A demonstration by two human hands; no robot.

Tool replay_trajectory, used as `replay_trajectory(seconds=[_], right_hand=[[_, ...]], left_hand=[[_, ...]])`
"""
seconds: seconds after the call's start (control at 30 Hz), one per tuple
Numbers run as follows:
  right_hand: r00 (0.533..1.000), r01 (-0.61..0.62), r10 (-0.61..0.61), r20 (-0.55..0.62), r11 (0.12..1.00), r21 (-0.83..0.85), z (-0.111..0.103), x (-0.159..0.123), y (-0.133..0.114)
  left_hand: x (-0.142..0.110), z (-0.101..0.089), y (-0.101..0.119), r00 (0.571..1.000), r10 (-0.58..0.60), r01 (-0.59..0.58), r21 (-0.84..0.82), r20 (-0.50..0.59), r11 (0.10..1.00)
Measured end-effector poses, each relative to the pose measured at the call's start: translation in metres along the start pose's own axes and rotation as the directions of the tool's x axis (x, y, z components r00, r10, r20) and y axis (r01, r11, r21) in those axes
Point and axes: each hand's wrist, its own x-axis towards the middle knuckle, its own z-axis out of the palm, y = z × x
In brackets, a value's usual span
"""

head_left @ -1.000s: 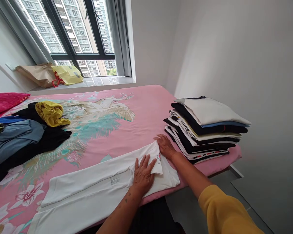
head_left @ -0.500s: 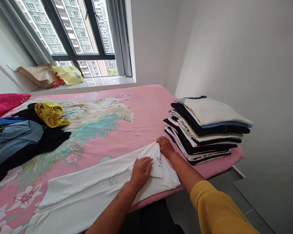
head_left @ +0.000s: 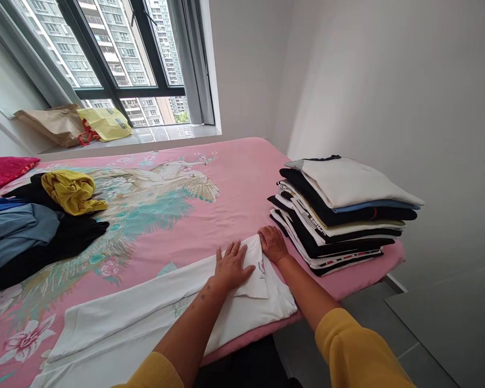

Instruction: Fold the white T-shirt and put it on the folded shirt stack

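Observation:
A white T-shirt lies along the front edge of the bed, its near side folded inward lengthwise. A small dark and red print shows near its right end. My left hand rests flat on the folded part with fingers spread, pressing the cloth. At the shirt's upper right corner, my right hand has its fingers curled round the fabric edge; the fingertips are partly hidden.
Right of the shirt stands a tall stack of folded clothes. Loose clothes, including a yellow garment, are heaped at left on the pink patterned bedsheet. Paper bags sit on the windowsill.
My left hand has moved up toward the shirt's far edge and flattened out, fingers spreading. My right hand stays at the corner. The view has shifted slightly to the right.

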Motion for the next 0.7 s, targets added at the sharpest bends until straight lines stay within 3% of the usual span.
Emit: replay_trajectory(seconds=[0.27, 0.47, 0.7], right_hand=[[0.994, -0.084, 0.086, -0.071, 0.996, 0.040, 0.003, 0.002, 0.005], [0.987, -0.121, 0.130, -0.098, 0.988, 0.096, 0.004, 0.003, 0.009], [0.982, -0.134, 0.154, -0.108, 0.976, 0.174, 0.005, 0.004, 0.015]], left_hand=[[0.002, 0.001, 0.007, 0.999, -0.048, 0.049, 0.062, -0.014, 0.997], [0.011, -0.004, 0.019, 0.989, 0.144, -0.143, 0.048, -0.027, 0.989], [0.034, 0.008, 0.024, 0.994, 0.107, -0.107, -0.019, -0.001, 0.994]])
